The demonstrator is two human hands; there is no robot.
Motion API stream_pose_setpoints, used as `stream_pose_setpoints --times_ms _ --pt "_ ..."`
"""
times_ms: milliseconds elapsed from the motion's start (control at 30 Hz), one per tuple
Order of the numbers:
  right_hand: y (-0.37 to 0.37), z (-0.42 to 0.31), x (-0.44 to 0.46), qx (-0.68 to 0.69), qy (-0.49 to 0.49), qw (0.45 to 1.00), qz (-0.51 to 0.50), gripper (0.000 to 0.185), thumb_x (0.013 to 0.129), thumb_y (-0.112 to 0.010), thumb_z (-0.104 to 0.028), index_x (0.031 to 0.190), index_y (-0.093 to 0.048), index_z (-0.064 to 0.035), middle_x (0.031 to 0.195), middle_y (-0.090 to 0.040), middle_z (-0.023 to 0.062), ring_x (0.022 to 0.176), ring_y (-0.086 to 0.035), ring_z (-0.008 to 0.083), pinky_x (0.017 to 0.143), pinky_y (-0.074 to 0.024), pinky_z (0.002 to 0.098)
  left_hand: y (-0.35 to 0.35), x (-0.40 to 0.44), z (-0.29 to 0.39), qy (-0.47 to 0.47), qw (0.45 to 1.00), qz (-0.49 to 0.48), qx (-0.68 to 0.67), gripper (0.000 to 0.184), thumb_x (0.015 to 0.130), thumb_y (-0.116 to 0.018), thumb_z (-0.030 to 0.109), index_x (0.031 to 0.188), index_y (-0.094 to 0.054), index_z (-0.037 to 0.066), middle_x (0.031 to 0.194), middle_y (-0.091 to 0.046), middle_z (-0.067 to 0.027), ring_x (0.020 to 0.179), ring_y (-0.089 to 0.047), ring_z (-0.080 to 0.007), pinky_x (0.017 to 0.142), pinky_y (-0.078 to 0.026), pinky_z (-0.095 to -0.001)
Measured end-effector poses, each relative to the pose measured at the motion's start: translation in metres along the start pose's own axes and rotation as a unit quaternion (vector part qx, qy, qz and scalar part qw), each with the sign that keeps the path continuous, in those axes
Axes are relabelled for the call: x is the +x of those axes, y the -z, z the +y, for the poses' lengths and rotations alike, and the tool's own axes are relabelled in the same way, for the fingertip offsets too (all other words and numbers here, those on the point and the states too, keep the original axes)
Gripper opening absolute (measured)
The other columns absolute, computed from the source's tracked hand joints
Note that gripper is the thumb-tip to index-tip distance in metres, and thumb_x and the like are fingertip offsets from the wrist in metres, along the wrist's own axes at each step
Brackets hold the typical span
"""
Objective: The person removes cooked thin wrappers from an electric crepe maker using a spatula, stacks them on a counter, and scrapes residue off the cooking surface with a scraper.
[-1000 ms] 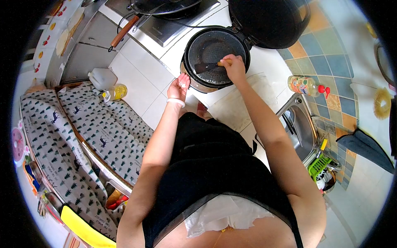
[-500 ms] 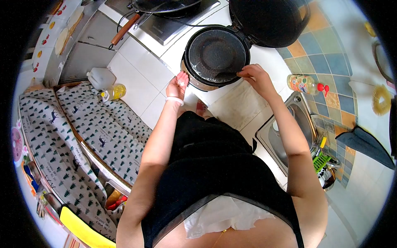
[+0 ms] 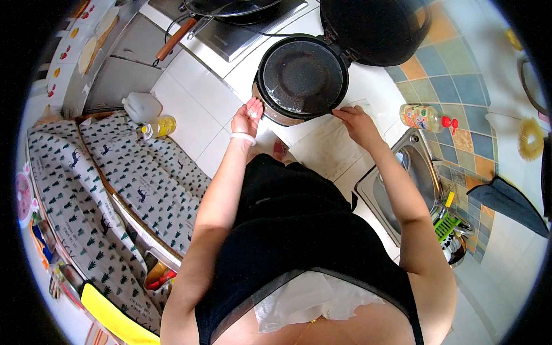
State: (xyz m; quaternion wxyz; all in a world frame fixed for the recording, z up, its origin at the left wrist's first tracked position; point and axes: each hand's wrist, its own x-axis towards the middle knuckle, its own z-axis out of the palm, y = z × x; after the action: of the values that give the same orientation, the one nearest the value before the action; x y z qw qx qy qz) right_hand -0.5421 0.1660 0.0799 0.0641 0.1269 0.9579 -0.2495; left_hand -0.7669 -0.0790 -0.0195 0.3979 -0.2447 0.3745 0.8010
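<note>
The electric griddle (image 3: 302,77) stands on the counter with its dark round plate uncovered and its lid (image 3: 374,29) tipped back. White flecks and residue mark the plate's near edge. My left hand (image 3: 248,118) is by the griddle's near left side, palm up and cupped, with small white bits lying in it. A white band circles that wrist. At the near right rim is my right hand (image 3: 357,123), thumb and fingertips pinched together. Whether anything is between those fingertips is too small to make out.
A wok (image 3: 230,7) with a wooden handle sits on the stove at the back. On the right are a sink (image 3: 405,178) and a red-capped bottle (image 3: 420,117). An oil bottle (image 3: 159,127) and a plastic jug (image 3: 142,108) stand left. A pale cloth (image 3: 328,146) lies before the griddle.
My right hand has drawn back from over the plate's near edge to the rim, slightly toward me and to the right. The left hand has stayed nearly still.
</note>
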Motion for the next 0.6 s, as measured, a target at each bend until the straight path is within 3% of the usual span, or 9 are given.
stream_pose_setpoints --times_ms 333,600 --pt "-0.067 -0.048 0.026 0.006 -0.036 0.998 0.043 0.046 0.078 -0.053 -0.001 0.123 -0.054 -0.0072 0.115 -0.058 0.0201 0.105 -0.055 0.0362 0.088 -0.0474 0.0422 0.002 0.007 -0.003 0.003 1.000 0.003 -0.005 0.035 0.097 -0.032 0.016 0.116 -0.051 -0.007 0.104 -0.062 -0.0166 0.099 -0.061 -0.0253 0.090 -0.051 -0.0340" --pt "-0.084 -0.081 0.081 0.033 -0.061 0.984 0.163 0.047 0.072 -0.059 -0.002 0.118 -0.057 -0.0081 0.099 -0.060 0.0146 0.092 -0.058 0.0334 0.080 -0.0491 0.0407 0.011 0.011 0.006 0.009 1.000 0.003 -0.012 0.035 0.097 -0.032 0.015 0.118 -0.049 -0.008 0.110 -0.059 -0.0175 0.103 -0.059 -0.0261 0.092 -0.050 -0.0348"
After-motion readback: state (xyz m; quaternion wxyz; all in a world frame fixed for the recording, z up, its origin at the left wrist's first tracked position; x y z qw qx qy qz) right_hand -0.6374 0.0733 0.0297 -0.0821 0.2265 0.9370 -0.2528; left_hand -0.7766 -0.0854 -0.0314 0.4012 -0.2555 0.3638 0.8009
